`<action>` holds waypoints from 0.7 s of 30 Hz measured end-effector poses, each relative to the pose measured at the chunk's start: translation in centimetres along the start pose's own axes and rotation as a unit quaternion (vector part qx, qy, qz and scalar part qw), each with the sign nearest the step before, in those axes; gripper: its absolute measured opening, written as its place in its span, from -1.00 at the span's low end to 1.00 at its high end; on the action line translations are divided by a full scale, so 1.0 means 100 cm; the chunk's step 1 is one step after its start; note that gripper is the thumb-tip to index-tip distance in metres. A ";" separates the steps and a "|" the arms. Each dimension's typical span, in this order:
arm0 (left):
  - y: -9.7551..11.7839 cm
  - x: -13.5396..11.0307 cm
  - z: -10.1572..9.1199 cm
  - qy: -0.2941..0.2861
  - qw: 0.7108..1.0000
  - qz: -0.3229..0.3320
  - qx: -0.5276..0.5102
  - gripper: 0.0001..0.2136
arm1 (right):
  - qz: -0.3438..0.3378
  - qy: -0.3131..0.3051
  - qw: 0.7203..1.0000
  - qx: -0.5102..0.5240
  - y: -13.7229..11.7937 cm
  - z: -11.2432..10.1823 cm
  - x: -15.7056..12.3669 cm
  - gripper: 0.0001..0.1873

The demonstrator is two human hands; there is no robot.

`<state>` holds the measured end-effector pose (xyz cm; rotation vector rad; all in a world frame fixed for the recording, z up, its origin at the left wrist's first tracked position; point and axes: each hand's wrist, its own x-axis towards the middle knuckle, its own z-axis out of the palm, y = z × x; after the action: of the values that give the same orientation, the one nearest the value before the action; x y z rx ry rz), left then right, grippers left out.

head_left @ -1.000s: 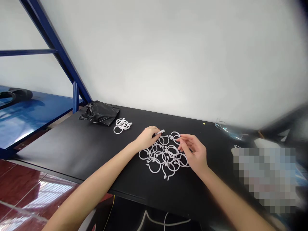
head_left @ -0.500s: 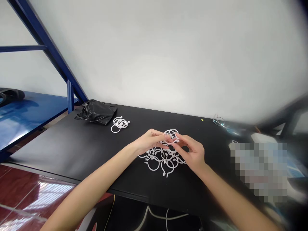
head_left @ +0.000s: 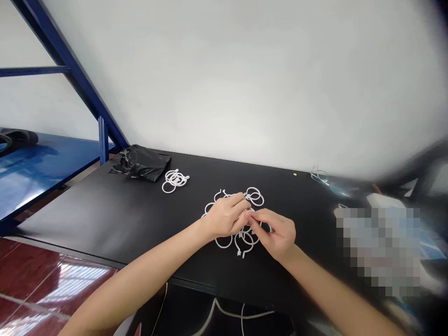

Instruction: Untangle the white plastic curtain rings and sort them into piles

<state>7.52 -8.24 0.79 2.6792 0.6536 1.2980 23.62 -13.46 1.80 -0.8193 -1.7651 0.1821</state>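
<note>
My left hand (head_left: 227, 214) is closed, its fingers curled over a white plastic snap ring. Thumb and index finger of my right hand (head_left: 278, 229) pinch at the same spot, and the fingertips of both hands meet. Most of the held ring is hidden by the fingers. Beneath and around them on the black table lies a loose pile of white snap rings (head_left: 224, 247), several of them hanging open at the clasp. Just beyond my left fingers are a few overlapping rings (head_left: 261, 204). A smaller cluster of white rings (head_left: 175, 179) sits farther off to the left.
A crumpled black plastic bag (head_left: 142, 162) lies at the table's back left. Eyeglasses (head_left: 319, 176) rest at the back right, near a blurred, pixelated item (head_left: 380, 252). Blue metal framing (head_left: 80, 84) rises on the left, beside a blue surface (head_left: 63, 161).
My hands have come down and slightly nearer to me. The overlapping rings they held up are now on the far side of the pile, and the left hand has turned back-up.
</note>
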 end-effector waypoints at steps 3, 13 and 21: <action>0.001 -0.001 0.004 0.049 0.996 0.063 0.042 -0.62 | -0.024 0.009 1.000 0.012 -0.008 0.004 -0.001 -0.82; -0.058 -0.001 -0.045 0.119 0.968 -0.123 0.183 -0.71 | 0.169 0.012 0.978 0.118 0.024 -0.008 -0.009 -0.61; -0.132 -0.036 -0.083 0.049 0.877 -0.350 0.325 -0.65 | 0.168 0.039 0.983 0.062 0.027 -0.009 -0.007 -0.78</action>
<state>-5.27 1.39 0.00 2.3259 2.1435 1.1151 25.69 -12.15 0.19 -1.0156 -1.5161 0.4722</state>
